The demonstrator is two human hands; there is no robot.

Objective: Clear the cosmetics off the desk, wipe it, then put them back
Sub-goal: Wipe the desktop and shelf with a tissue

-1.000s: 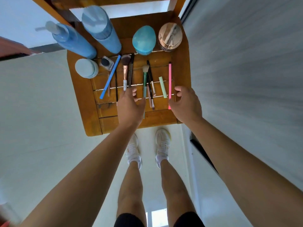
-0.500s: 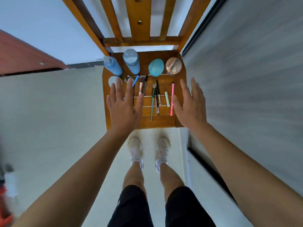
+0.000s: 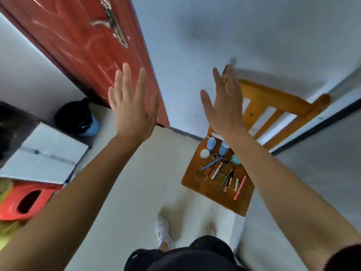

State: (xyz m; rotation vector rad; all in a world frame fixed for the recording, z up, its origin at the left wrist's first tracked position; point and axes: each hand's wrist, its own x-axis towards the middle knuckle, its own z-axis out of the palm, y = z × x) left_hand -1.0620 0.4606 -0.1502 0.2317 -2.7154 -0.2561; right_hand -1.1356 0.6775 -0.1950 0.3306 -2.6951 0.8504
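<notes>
On wooden chair seat (image 3: 197, 179): cosmetics (image 3: 220, 169). Red door (image 3: 82, 36) behind. Left hand (image 3: 132, 108), right hand (image 3: 224, 106): grip open, empty.

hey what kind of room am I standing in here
Probably a small room at home, near its entrance: a red door with a metal handle, a wooden chair holding cosmetics on its seat, and a red plastic stool on the pale floor.

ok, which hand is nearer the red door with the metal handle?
Left. The left hand is raised open, overlapping the red door's edge in view; the right hand is raised open further right, in front of the wooden chair's backrest.
</notes>
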